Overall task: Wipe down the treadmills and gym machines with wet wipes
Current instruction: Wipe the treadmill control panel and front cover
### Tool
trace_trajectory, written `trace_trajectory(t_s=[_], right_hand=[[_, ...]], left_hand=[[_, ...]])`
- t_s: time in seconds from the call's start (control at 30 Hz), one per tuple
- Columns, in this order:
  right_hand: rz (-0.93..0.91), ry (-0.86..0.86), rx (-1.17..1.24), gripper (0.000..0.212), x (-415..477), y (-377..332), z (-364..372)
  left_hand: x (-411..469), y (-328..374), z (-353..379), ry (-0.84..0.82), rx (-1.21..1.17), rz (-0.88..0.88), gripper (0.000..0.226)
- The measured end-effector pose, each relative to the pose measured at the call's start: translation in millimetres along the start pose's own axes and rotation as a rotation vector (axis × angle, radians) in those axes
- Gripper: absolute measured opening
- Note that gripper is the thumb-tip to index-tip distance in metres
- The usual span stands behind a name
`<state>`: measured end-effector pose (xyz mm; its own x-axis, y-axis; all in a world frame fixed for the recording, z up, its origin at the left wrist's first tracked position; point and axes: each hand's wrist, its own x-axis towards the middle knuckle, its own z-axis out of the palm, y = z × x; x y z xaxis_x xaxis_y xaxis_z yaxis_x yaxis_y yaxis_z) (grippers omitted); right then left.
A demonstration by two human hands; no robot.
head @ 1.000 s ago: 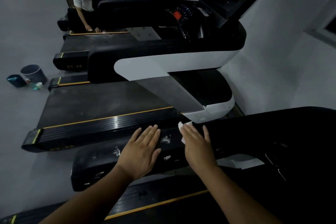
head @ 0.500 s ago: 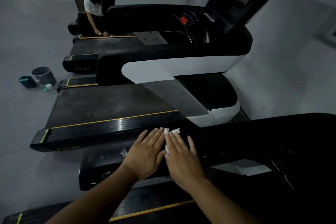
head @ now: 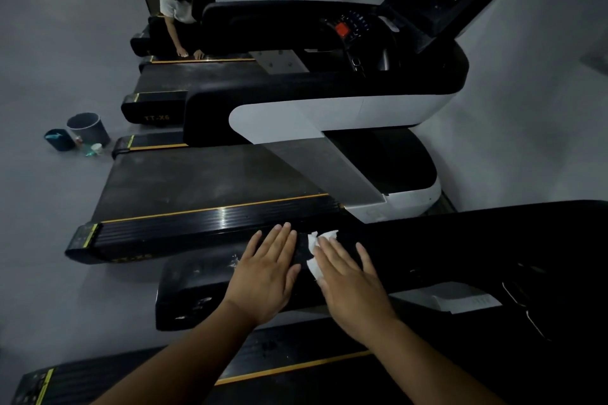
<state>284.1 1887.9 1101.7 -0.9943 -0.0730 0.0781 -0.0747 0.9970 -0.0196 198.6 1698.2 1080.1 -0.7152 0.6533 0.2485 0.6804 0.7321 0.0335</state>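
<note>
A long black handrail arm (head: 197,286) of the nearest treadmill runs across the lower frame, with pale smears near its left end. My left hand (head: 268,276) lies flat on it, fingers spread, holding nothing. My right hand (head: 352,283) lies flat just to the right, pressing a white wet wipe (head: 316,250) against the arm; the wipe shows past my fingertips and thumb side. The two hands are a few centimetres apart.
A second treadmill (head: 204,181) with a grey belt and yellow-trimmed side rails stands beyond. Further back a person in a white top (head: 176,0) crouches at a third treadmill. A grey bucket (head: 88,128), a teal tub (head: 59,140) and small bottles sit on the floor at left. A grey wall is at right.
My right hand slid left with the wipe until it met my left hand, then drew slightly right again. My left hand stayed flat on the arm.
</note>
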Motion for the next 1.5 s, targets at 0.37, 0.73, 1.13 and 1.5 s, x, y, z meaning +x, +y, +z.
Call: trace_trajectory(t_s=[0.37, 0.73, 1.13, 1.5], right_hand=[[0.004, -0.006, 0.034, 0.057, 7.0, 3.1, -2.5], [0.035, 0.028, -0.010, 0.056, -3.8, 8.3, 8.3], [0.280, 0.059, 0.001, 0.051, 3.6, 42.6, 0.9], [0.406, 0.073, 0.022, 0.056, -4.5, 78.7, 0.2]], left_hand=[[0.4, 0.9, -0.4, 0.015, 0.018, 0.001, 0.060], [-1.1, -2.4, -3.6, 0.012, 0.065, 0.015, 0.062], [8.1, 14.0, -1.1, -0.008, 0.010, -0.026, 0.062], [7.9, 17.0, 0.3, 0.012, 0.013, -0.033, 0.062]])
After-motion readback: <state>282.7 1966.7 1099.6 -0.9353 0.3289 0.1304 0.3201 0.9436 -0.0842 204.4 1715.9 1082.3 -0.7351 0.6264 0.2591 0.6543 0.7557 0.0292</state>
